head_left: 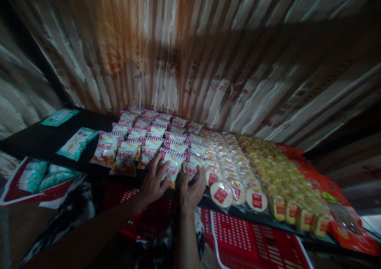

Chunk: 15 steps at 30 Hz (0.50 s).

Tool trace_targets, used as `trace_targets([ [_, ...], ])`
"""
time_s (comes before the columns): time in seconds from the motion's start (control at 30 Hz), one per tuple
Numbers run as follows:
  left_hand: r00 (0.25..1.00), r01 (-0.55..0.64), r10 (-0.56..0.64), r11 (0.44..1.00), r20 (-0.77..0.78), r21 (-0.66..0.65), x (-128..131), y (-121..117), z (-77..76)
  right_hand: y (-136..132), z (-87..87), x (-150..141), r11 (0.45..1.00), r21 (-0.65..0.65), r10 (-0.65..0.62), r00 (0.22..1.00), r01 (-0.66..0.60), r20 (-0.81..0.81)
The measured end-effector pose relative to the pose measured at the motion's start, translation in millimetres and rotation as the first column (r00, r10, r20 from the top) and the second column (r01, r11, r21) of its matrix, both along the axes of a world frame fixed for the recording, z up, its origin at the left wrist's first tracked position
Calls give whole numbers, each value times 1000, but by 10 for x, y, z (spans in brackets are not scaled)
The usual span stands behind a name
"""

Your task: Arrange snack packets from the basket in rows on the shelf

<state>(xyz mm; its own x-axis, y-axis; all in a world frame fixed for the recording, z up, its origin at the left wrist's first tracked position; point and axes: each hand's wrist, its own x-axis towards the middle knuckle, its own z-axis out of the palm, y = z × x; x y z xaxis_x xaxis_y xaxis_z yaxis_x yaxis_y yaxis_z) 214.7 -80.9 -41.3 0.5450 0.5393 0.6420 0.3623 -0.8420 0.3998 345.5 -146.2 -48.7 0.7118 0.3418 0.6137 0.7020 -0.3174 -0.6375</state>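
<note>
Rows of small snack packets with blue-and-red striped edges lie on a dark shelf. My left hand rests with fingers spread on the front packet at the shelf's near edge. My right hand is beside it, fingers curled on the neighbouring packet. To the right are rows of round white wrapped cakes and yellow wrapped cakes.
Two teal packets lie on the shelf's left part. Red plastic baskets stand below the shelf. More teal packets sit lower left. A corrugated metal wall rises behind the shelf. Orange packs lie at the far right.
</note>
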Motion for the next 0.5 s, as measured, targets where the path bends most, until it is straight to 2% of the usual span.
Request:
trace_targets([
  [0.5,1000,-21,21,1000,-3,-1,37,14,-33,-2,-67,14,1000,20,-19,999,18,43],
])
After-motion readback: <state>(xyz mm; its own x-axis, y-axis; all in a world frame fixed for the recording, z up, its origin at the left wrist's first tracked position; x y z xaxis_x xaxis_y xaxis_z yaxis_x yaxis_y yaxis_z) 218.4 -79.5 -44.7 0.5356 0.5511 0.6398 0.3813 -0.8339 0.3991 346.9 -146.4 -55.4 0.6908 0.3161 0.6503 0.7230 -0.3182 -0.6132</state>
